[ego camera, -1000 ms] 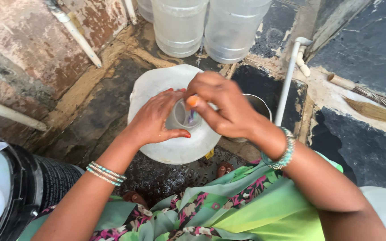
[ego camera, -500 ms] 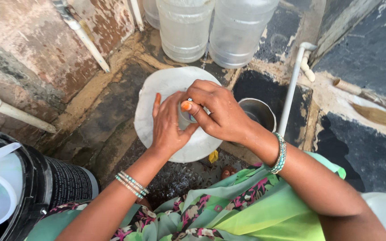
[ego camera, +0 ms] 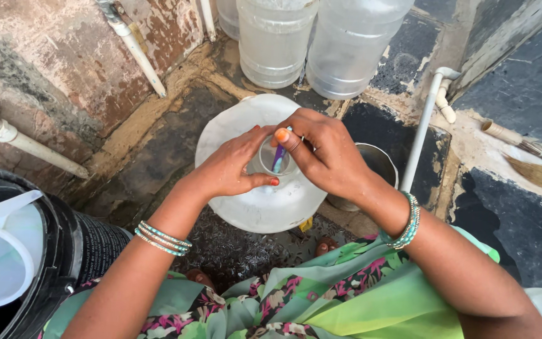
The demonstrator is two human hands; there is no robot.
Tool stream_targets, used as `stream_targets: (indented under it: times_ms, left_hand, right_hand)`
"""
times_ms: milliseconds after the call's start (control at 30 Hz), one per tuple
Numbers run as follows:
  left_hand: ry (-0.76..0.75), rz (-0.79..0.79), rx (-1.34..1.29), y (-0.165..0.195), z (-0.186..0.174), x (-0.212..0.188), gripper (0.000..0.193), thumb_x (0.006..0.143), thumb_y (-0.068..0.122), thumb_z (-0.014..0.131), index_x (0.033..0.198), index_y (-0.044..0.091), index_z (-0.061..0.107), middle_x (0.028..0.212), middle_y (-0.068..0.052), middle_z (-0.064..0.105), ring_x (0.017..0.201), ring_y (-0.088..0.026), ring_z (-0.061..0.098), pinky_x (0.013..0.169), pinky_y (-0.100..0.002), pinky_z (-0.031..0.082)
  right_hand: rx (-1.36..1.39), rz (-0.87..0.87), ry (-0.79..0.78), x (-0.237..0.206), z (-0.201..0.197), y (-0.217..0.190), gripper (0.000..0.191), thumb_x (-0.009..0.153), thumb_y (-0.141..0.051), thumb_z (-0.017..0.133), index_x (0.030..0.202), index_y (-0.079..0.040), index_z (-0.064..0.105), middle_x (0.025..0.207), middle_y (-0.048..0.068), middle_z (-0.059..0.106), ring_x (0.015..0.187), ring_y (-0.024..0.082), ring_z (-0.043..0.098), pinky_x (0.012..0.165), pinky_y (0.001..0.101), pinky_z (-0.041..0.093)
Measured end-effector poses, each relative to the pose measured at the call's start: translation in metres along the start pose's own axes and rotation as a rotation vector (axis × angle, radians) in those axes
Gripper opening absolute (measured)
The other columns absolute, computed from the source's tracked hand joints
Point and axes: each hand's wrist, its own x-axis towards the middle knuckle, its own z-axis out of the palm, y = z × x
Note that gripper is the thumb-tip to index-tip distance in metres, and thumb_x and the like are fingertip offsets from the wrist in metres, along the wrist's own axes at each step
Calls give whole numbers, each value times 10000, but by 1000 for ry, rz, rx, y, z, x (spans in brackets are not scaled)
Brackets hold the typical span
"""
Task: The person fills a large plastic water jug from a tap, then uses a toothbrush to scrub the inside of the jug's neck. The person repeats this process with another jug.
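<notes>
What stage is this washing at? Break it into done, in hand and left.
Done: nothing shows as finished; no cleaned item is set aside.
In hand: the left hand grips a small steel cup over the white plate, while the right hand works a purple-and-blue brush inside it.
Left: the steel pot beside the plate sits untouched, as does the plate itself.

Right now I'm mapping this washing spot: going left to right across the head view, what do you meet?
Black bucket → left hand → small cup → right hand → steel pot → white pipe → broom.
</notes>
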Motion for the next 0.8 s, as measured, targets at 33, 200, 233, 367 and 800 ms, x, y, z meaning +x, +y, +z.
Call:
stream_targets:
  times_ms: [33,200,233,367,800]
  left_hand:
    - [-3,3,-21,1,-1,0,1011,802,460,833,1554,50,295,1507,-247,469,1397,-437,463,1177,-522,354]
    - [96,24,108,16,8,-1,1193,688,573,844,1546,24,223,1537,-252,430,1456,-400,391,1235,-535,242]
    - [100,15,123,17,10,-2,1191,692,595,845,1552,40,237,1542,-247,434,1470,-392,385,1247,-527,237]
    - [86,-60,155,14,14,-3,1208,658,659,856,1553,87,282,1544,-251,432,1484,-381,370,1254,-505,231]
    - [60,-137,181,12,17,-4,1243,621,732,818,1558,110,289,1578,-233,390,1486,-384,334,1248,-488,211]
  right_hand:
    - [-7,-4,-7,1,-1,2,275,1067,-232,565,1010,-9,716,865,134,626,737,275,631,666,389,479]
    - [26,125,20,13,-5,3,327,1084,-252,547,940,-11,714,805,95,600,678,204,597,632,359,459]
    - [42,141,37,15,-8,-2,337,1088,-255,542,932,-15,720,792,82,598,671,187,590,625,347,456]
    - [76,162,151,11,-37,-36,369,1120,-273,493,945,-30,709,841,40,591,658,130,543,590,282,436]
    - [-88,94,93,13,-15,-22,265,1066,-190,595,921,-18,734,816,98,620,690,173,608,626,317,475]
